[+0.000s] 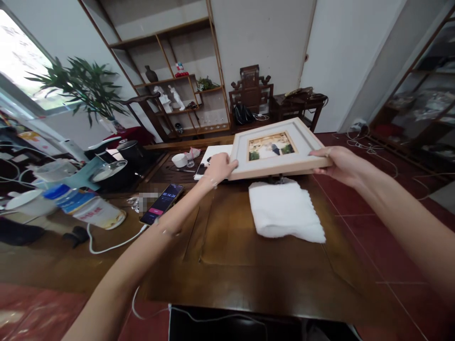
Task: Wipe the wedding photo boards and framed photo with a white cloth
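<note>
Between both hands is a picture frame (pixel 309 163) with a pale wood edge, a wide white mat and a small photo in its middle. It is tilted and held above the far part of the wooden table. My left hand (pixel 219 168) is closed on its left front corner. On the right front corner, my right hand (pixel 332 163) grips with the thumb on top and the fingers underneath. Just below the frame, a folded white cloth (pixel 286 208) lies on the table. A white flat item (pixel 213 154) is partly hidden behind my left hand.
To the left on the wooden table (pixel 231 265) lie a lit phone (pixel 162 203) with a white charging cable (pixel 117 247) and a blue-capped plastic container (pixel 87 208). Behind them stand a pot (pixel 133 154) and a small white cup (pixel 179 160). A shelf and chair stand beyond.
</note>
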`<state>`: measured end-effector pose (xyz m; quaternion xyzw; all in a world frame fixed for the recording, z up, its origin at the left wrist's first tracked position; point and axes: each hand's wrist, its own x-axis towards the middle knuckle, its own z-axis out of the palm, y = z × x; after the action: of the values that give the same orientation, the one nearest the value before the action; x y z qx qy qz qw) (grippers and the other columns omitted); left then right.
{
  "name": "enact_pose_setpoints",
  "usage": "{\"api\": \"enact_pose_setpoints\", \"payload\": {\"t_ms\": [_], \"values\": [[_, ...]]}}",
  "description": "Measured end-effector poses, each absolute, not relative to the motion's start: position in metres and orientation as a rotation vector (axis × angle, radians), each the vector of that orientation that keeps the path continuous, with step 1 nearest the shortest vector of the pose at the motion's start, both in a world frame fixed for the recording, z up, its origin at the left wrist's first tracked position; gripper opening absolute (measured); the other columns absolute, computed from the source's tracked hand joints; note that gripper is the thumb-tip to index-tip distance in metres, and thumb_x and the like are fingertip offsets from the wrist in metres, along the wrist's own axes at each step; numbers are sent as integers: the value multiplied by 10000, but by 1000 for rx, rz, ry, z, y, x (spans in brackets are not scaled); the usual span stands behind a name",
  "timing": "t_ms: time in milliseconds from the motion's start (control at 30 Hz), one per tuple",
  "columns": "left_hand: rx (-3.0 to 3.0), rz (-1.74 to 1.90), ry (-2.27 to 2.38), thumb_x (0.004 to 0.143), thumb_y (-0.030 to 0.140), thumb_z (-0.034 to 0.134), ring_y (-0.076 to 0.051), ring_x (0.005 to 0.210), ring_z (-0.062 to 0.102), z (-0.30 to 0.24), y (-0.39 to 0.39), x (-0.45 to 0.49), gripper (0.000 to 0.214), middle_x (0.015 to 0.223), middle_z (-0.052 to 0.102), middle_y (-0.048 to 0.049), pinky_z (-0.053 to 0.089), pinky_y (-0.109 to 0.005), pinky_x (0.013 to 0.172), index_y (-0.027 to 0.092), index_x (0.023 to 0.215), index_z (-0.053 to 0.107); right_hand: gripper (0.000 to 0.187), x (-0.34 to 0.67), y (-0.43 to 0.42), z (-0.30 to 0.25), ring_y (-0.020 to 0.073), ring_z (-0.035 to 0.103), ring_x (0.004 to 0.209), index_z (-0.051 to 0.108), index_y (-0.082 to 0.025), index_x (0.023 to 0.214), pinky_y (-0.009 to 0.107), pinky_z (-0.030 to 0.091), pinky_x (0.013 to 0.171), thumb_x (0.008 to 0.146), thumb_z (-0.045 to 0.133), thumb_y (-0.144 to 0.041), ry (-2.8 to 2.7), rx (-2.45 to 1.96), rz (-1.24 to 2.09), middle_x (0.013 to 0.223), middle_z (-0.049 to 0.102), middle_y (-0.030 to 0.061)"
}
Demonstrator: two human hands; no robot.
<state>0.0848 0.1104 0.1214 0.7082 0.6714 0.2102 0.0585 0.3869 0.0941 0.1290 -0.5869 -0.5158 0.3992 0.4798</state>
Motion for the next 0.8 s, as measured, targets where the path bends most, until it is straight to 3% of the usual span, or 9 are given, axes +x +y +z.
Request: {"api": "enact_pose_setpoints", "payload": {"t_ms": [100, 167, 267, 400, 500, 633, 700, 800], "values": [[2094, 834, 1986, 807, 364, 603, -201, 842, 633, 114, 64, 52, 249, 882, 688, -80, 471, -301, 780, 127, 876, 636, 169, 367, 47, 130, 139, 565, 542, 539, -167, 850, 272, 495, 435, 760, 680, -187, -1226, -1341, 1165, 773, 621, 59], [1723, 1137, 1771, 737, 384, 681, -197, 839, 646, 106, 36, 36, 336, 915, 700, -76, 495, -285, 753, 128, 951, 636, 265, 353, 22, 128, 136, 554, 537, 538, -190, 889, 267, 482, 410, 717, 733, -237, -1166, -1246, 1302, 814, 621, 56], [1138, 1250, 1480, 755, 442, 676, -192, 706, 667, 94, 5, 25, 400, 839, 725, -77, 534, -278, 643, 113, 981, 654, 372, 336, 2, 119, 124, 544, 561, 556, -201, 967, 245, 477, 425, 682, 783, -275, -1133, -1125, 1449, 838, 618, 35], [794, 1516, 1438, 776, 386, 680, -200, 710, 703, 87, -28, 15, 339, 783, 735, -52, 575, -269, 657, 113, 976, 671, 351, 333, -4, 93, 165, 616, 671, 531, -221, 1142, 330, 547, 634, 863, 610, -419, -1434, -988, 1513, 863, 651, 28], [638, 1557, 1550, 779, 349, 679, -217, 728, 722, 88, -57, -4, 321, 770, 740, -45, 592, -274, 657, 119, 1004, 681, 340, 344, -15, 69, 234, 650, 930, 518, -226, 1193, 435, 519, 863, 931, 489, -442, -1826, -983, 1182, 990, 678, 71], [533, 1424, 1660, 766, 385, 691, -236, 730, 730, 86, -103, -34, 344, 809, 752, -45, 601, -284, 627, 139, 1006, 701, 493, 363, -40, 34, 305, 443, 1305, 479, -223, 1295, 533, 367, 1065, 849, 629, -371, -2428, -717, 516, 1377, 516, 159], [499, 1358, 1685, 753, 417, 705, -253, 772, 732, 81, -123, -41, 379, 818, 758, -40, 606, -304, 657, 158, 1031, 702, 393, 368, -47, 18, 322, 329, 1384, 541, -226, 1239, 572, 294, 1100, 856, 604, -289, -2615, -551, 271, 1490, 389, 162], [493, 1290, 1733, 714, 434, 739, -262, 834, 729, 68, -143, -40, 417, 833, 765, -28, 606, -308, 706, 177, 1040, 706, 288, 372, -47, 2, 263, 403, 1337, 606, -268, 1141, 486, 375, 1065, 877, 513, -199, -2641, -653, 129, 1504, 396, 91]]}}
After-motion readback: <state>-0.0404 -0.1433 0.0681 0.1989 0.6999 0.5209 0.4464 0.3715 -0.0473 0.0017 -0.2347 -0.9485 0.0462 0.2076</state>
